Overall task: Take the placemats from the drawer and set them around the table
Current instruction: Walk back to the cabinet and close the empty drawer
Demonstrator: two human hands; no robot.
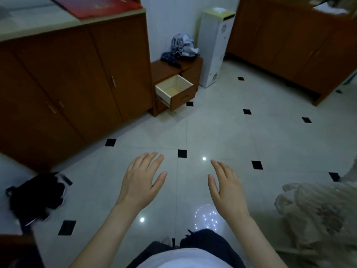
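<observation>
**Empty hands, open drawer: the placemats were not in sight**

The person stood on the tiled floor (pixel 222 122), well apart from a small wooden cabinet whose top drawer (pixel 173 89) was pulled out. Both the left hand (pixel 142 182) and the right hand (pixel 226 187) hung in front of the body with fingers straight and spread, holding nothing and touching nothing.

The drawer's pale inside showed bare as far as the view reached; no placemats could be made out in it, nor anywhere else in the frame. No table for setting was in view either. A heap of cloth (pixel 182 48) lay on the cabinet's top, toward its back edge.

By my judgement the step in hand was either the approach to the drawer or a return to it. The next move called for closing the distance and looking into the drawer.
</observation>
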